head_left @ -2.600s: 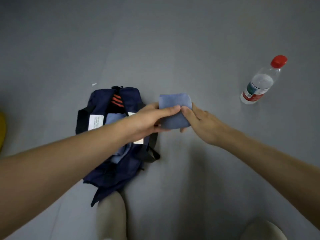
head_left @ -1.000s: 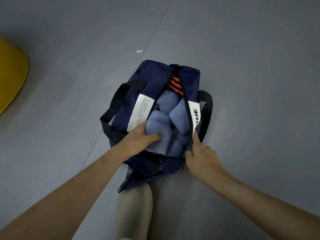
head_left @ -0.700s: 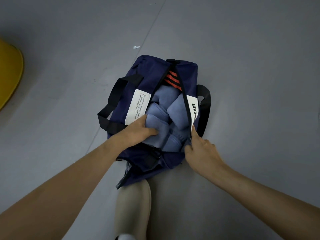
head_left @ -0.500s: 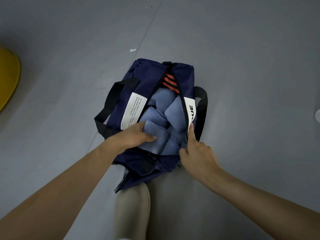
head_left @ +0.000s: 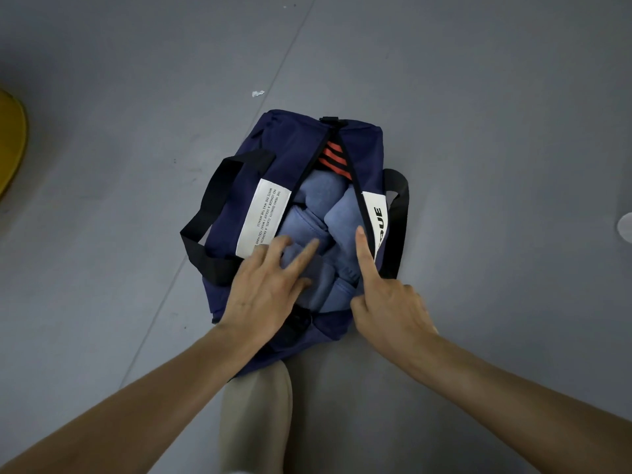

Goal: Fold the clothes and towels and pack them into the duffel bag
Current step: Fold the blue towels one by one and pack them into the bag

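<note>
Left hand is released: its fingers are straight and spread, and their tips lie on the folded blue towels inside the open bag. Right hand is just beside it, at the right rim of the opening. Its index finger is straight and lies along the zipper edge, pointing away from the person; the other fingers are curled. I cannot tell if they grasp the rim or only rest on it.

The towels fill the opening between the two hands and beyond the fingertips, pressed side by side. The bag is dark blue and lies on the grey floor, under both hands. Beyond the towels, orange stripes show at the far end of the opening. A white label with small print is just beyond the left hand, and a black strap loops out to the left of it. A beige shoe is between the forearms, at the near end of the bag. Far to the left of the left hand, a yellow thing is cut by the edge.
</note>
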Motion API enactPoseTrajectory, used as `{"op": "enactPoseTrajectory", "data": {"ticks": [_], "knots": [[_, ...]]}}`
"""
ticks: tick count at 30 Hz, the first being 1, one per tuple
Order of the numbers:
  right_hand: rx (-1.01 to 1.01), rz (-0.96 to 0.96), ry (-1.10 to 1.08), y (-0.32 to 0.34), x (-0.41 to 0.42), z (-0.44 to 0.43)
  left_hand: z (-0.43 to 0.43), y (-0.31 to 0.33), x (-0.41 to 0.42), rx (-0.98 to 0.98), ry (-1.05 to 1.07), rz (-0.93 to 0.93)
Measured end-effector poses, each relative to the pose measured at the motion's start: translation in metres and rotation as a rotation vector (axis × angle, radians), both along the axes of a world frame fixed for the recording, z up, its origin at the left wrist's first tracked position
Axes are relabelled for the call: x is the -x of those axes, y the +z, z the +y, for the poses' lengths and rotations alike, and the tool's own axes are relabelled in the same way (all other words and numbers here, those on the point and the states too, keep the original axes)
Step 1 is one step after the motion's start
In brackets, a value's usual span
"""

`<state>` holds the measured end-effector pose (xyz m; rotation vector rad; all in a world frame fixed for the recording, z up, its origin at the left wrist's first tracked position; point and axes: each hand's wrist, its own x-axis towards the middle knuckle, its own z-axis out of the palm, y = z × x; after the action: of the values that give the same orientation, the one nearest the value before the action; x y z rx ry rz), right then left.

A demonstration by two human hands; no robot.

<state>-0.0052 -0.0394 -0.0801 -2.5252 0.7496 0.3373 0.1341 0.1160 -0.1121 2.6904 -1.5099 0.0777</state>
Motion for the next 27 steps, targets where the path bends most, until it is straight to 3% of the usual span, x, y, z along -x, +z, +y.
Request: {"op": "enactPoseTrajectory", "data": {"ticks": [4,11,15,18,24,26,27], "knots": [[0.052,0.003,0.029,-0.005,0.002,-0.001,0.002,-0.009,0.001,0.063,-0.247,0.026],[0.032,0.016,0.053,-0.001,-0.001,-0.005,0.008,-0.005,-0.012,-0.063,-0.293,0.039],[0.103,-0.005,0.087,0.01,-0.007,-0.001,0.012,-0.007,-0.026,-0.243,-0.039,0.172],[0.126,0.043,0.079,0.011,-0.008,-0.002,0.008,-0.007,-0.024,-0.264,-0.025,0.188],[0.125,0.049,0.058,0.001,-0.002,-0.003,0.011,0.008,-0.019,0.061,-0.008,0.022],[0.128,0.03,0.048,0.0,-0.002,-0.003,0.008,0.014,-0.031,0.058,0.088,-0.064],[0.125,0.029,0.04,0.001,-0.003,-0.005,0.007,0.016,-0.039,0.051,0.176,-0.018]]}}
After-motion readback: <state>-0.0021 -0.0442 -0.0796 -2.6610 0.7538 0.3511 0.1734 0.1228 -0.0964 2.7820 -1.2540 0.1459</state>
